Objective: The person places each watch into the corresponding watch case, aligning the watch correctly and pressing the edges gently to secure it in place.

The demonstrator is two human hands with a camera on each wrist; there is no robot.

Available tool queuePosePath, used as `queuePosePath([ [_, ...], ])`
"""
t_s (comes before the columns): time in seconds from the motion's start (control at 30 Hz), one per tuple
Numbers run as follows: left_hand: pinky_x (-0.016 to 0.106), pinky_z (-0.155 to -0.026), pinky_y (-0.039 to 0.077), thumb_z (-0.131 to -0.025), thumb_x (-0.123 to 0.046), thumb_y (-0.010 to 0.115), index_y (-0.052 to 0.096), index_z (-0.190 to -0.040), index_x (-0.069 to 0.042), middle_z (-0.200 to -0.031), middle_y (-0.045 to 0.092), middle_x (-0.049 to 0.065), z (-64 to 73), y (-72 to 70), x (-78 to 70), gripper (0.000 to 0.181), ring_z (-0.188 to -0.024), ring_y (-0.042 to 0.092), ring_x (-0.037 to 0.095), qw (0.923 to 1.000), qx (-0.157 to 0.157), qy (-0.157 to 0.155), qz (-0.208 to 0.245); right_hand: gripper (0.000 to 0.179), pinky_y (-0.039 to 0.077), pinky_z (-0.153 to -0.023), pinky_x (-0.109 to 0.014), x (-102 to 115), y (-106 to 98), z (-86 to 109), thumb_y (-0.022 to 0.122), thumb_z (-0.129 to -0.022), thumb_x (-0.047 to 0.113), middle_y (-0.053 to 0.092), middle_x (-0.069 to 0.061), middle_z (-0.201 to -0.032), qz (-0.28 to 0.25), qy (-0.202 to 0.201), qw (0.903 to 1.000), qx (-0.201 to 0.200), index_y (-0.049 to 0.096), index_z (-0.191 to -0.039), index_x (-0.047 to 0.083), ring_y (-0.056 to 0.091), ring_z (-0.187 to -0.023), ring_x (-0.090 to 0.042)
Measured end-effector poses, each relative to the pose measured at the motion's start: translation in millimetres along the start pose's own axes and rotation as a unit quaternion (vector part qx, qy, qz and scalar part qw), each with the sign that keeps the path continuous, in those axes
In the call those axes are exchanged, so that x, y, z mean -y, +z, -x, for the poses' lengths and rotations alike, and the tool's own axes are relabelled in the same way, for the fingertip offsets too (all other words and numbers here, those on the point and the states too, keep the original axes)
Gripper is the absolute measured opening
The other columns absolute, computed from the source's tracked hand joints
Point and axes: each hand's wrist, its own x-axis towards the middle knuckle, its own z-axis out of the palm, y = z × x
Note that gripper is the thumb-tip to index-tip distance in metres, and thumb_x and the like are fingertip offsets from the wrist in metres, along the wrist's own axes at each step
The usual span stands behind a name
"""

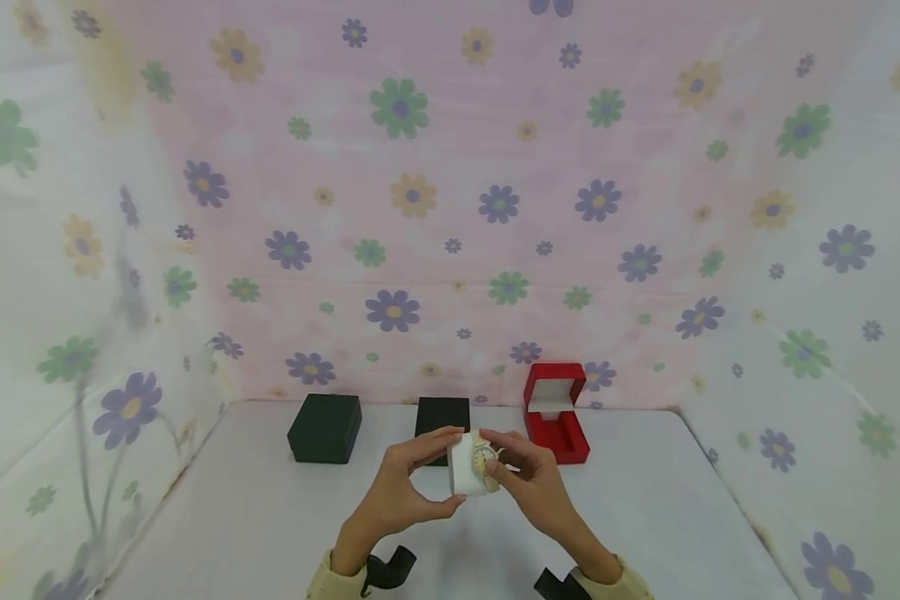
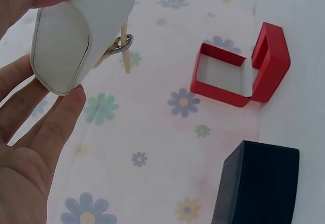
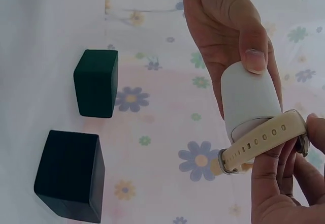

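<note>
My left hand (image 1: 397, 492) grips a white watch cushion (image 1: 462, 468) between thumb and fingers, above the table. In the left wrist view the cushion's flat end (image 2: 61, 49) faces the camera. My right hand (image 1: 538, 487) pinches a wristwatch (image 1: 484, 458) with a cream strap and a pale round dial. The right wrist view shows the buckled strap (image 3: 266, 136), with its row of holes, looped at the end of the cushion. Some right-hand fingers (image 3: 266, 178) lie beneath the strap. The dial is turned out of sight there.
An open red box (image 1: 566, 442) with a white-lined lid stands at the back right. A black box (image 1: 442, 412) sits behind my hands, partly covered by them. Farther left is a closed dark green box (image 1: 325, 427). Flower-printed cloth (image 1: 450, 275) hangs behind and at both sides.
</note>
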Motion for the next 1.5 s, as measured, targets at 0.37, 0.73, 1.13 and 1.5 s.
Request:
queuePosePath([
  [0.37, 0.043, -0.096, 0.057, -0.072, -0.008, 0.092, 0.062, -0.139, -0.006, -0.142, 0.061, 0.016, 4.4, 1.7, 5.8, 0.073, -0.126, 0.063, 0.031, 0.9990, -0.040, -0.015, -0.015, 0.063, 0.061, -0.085, -0.035, -2.9, 2.7, 6.8, 0.089, -0.077, 0.010, 0.069, -0.005, -0.117, 0.039, 0.024, 0.9988, -0.014, 0.066, -0.136, 0.015, 0.068, -0.094, -0.021],
  [0.73, 0.043, -0.092, 0.058, -0.072, -0.014, 0.094, 0.065, -0.135, -0.004, -0.137, 0.065, 0.013, 6.6, 9.4, 8.3, 0.070, -0.121, 0.066, 0.033, 0.9938, -0.101, -0.031, -0.034, 0.058, 0.062, -0.083, -0.036, -13.1, 11.7, 12.7, 0.087, -0.080, 0.009, 0.068, 0.002, -0.104, 0.064, 0.004, 0.9951, -0.075, 0.068, -0.133, 0.023, 0.070, -0.098, -0.016],
  [1.13, 0.042, -0.090, 0.059, -0.065, -0.008, 0.097, 0.069, -0.130, -0.003, -0.131, 0.068, 0.014, 7.3, 13.9, 12.4, 0.071, -0.114, 0.069, 0.035, 0.9887, -0.143, -0.028, -0.036, 0.056, 0.060, -0.087, -0.045, -10.4, 22.2, 21.3, 0.080, -0.083, 0.000, 0.065, -0.002, -0.108, 0.083, 0.006, 0.9930, -0.083, 0.065, -0.136, 0.015, 0.069, -0.102, -0.021],
  [1.5, 0.036, -0.091, 0.059, -0.069, -0.008, 0.095, 0.067, -0.131, -0.002, -0.133, 0.065, 0.018, 14.3, 16.5, 14.5, 0.068, -0.118, 0.068, 0.026, 0.9880, -0.144, -0.045, 0.033, 0.049, 0.060, -0.090, -0.035, -7.5, 17.3, 28.3, 0.075, -0.089, 0.000, 0.068, -0.003, -0.114, 0.036, 0.025, 0.9976, -0.053, 0.066, -0.133, 0.018, 0.068, -0.109, -0.021],
])
